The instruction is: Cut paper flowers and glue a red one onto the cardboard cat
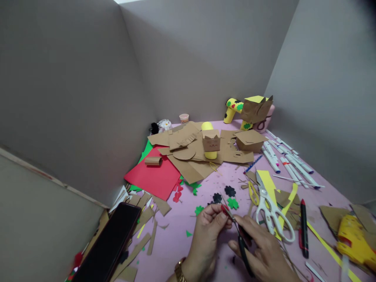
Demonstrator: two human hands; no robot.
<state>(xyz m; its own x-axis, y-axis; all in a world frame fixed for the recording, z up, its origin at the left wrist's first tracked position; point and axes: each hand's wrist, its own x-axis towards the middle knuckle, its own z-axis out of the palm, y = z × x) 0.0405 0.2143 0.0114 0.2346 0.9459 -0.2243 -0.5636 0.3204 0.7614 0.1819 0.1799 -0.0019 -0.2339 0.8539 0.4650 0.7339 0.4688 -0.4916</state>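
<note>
My left hand point(210, 231) pinches a small piece of red paper point(225, 209) between thumb and fingers. Black-handled scissors point(243, 250) are in my right hand point(258, 248), their blades at the red paper. Just beyond my hands lie black paper clovers point(230, 191) and green paper clovers point(233, 203). Small red paper hearts point(177, 192) rest to the left of these, by the edge of a red paper sheet point(155, 174). The exact outline of the red piece is partly hidden by my fingers.
White scissors point(272, 217), a crayon point(304, 231) and a yellow glue gun point(354, 241) lie on the right. Several markers point(293, 168) are behind them. A phone point(110, 243) lies left, near cardboard scraps. Cardboard pieces point(188, 168), a cat-faced box point(211, 141) and grey partitions stand farther back.
</note>
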